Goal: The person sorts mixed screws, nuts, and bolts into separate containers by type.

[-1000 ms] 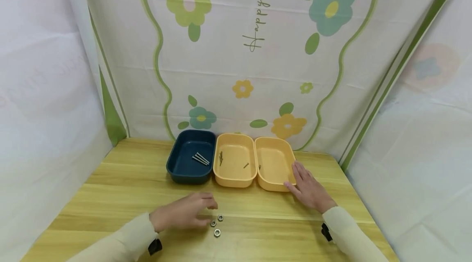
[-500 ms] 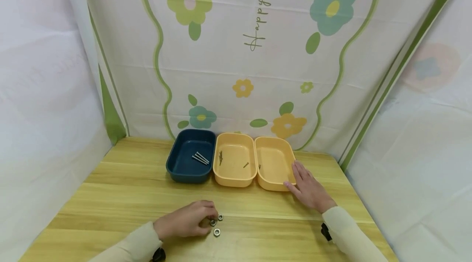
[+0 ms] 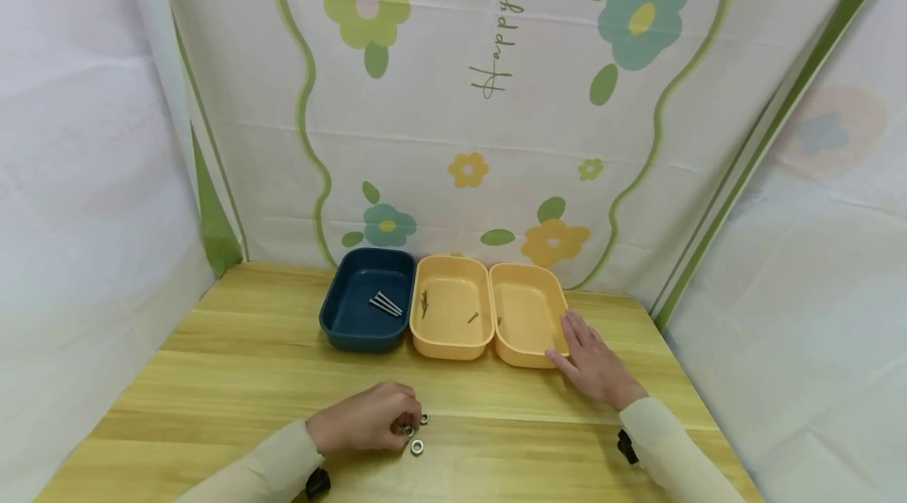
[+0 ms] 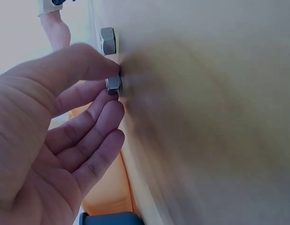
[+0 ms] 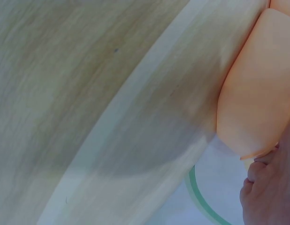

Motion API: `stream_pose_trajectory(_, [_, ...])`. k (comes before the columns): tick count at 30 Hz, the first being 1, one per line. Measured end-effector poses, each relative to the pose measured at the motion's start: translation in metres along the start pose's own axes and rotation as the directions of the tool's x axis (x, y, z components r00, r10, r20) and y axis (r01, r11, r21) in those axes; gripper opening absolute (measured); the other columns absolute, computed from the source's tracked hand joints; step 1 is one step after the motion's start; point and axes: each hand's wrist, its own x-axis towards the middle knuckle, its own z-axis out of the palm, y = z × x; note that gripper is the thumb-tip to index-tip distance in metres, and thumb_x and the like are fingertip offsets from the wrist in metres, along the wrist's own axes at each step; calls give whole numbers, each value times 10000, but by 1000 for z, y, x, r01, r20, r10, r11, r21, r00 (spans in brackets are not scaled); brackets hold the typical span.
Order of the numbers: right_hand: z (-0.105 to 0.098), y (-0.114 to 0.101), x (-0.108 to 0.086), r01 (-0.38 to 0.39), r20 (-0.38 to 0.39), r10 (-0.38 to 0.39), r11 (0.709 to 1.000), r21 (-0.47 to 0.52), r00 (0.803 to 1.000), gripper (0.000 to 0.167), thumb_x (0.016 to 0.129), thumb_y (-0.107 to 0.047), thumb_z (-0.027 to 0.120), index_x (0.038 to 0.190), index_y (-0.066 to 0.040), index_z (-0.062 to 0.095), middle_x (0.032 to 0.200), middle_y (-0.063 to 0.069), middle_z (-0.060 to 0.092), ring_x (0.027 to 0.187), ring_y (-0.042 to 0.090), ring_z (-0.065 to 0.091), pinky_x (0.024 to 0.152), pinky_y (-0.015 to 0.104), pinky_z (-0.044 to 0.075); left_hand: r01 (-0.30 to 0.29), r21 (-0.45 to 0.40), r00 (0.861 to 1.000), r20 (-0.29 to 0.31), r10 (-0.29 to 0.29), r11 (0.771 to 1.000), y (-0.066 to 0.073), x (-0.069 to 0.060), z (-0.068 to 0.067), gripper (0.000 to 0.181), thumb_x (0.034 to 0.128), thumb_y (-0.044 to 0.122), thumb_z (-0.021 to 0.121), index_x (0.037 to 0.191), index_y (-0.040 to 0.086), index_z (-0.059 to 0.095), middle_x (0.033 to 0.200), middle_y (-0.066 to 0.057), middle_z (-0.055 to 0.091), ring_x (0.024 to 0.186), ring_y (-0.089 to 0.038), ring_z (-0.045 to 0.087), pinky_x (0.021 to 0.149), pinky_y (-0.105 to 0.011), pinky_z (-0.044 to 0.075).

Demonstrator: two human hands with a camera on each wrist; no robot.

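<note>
My left hand (image 3: 368,418) is low over the table, with thumb and fingertips pinching a steel hex nut (image 4: 113,84). A second nut (image 3: 416,447) lies just nearer the front edge, and a third nut (image 3: 424,418) sits beside the fingertips, partly hidden in the head view. On the right, my right hand (image 3: 598,365) rests with straight fingers against the near right corner of the right yellow container (image 3: 530,357). A tiny metal piece (image 3: 499,320) lies inside that container, too small to identify.
A dark blue container (image 3: 361,342) holding several long screws (image 3: 386,304) stands left of the middle yellow container (image 3: 449,351), which has small screws (image 3: 424,304) in it. All three containers stand side by side before a flowered cloth wall (image 3: 418,109).
My left hand has moved slightly right, and its thumb and fingers have come together on the nut. The right hand stays at the yellow container.
</note>
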Motion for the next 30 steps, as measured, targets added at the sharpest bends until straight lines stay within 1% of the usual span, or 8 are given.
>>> stream_pose_trajectory(4, [0,0,0,-11,16,11,1000,-2,1000,860,1101,-529,455,1636,93,199,1731,285,183,1606,464,212,1271,640,250,-37,12,999,-2,37,999,1,2,-3,126,806,66,806,850,163,739,752,92,632,700,38,506,632,-71,410])
stream_pose_trajectory(6, [0,1,0,-20,26,20,1000,-3,999,861,1102,-533,450,1642,84,188,1739,273,169,1614,449,198,1283,626,239,-45,23,999,0,45,999,2,4,-5,125,797,71,807,840,165,736,740,101,627,688,51,500,620,-60,407])
stream_pose_trajectory(10, [0,1,0,-15,20,15,1000,-15,1000,857,1102,-528,456,1636,92,201,1734,281,180,1607,459,212,1272,636,252,-27,39,1000,12,27,999,4,7,-11,112,798,98,803,847,177,740,753,126,616,694,58,498,630,-77,426])
stream_pose_trajectory(14, [0,1,0,-11,13,12,1000,-15,1000,857,1100,-526,463,1634,94,209,1729,286,192,1604,461,222,1268,640,257,-9,46,1000,15,8,999,6,11,-19,106,808,106,795,872,177,752,791,136,627,721,32,522,659,-104,453])
stream_pose_trajectory(18, [0,1,0,-14,22,14,1000,-11,1000,863,1099,-536,456,1640,84,195,1735,276,183,1610,454,213,1274,633,253,-9,56,1000,7,8,998,9,17,-27,99,814,97,787,886,160,762,809,119,664,733,16,552,677,-102,472])
stream_pose_trajectory(22, [0,0,0,-17,32,17,1000,-10,999,863,1100,-536,454,1642,82,191,1739,269,174,1614,451,205,1280,628,245,3,52,1000,9,-4,999,11,24,-36,103,827,86,775,917,136,775,835,89,713,754,7,578,710,-112,499])
stream_pose_trajectory(25, [0,0,0,-19,34,19,1000,-10,999,862,1100,-532,457,1640,85,193,1740,268,171,1615,449,201,1282,628,240,7,65,1000,13,-8,998,13,30,-44,97,841,83,782,929,124,777,841,79,713,766,-21,591,716,-120,498])
stream_pose_trajectory(30, [1,1,0,-16,35,17,1000,-14,999,862,1101,-531,455,1640,86,189,1740,270,168,1616,452,195,1281,633,238,-47,121,999,-4,48,991,16,41,-60,78,834,93,786,897,124,752,814,78,665,764,-100,627,695,-109,462])
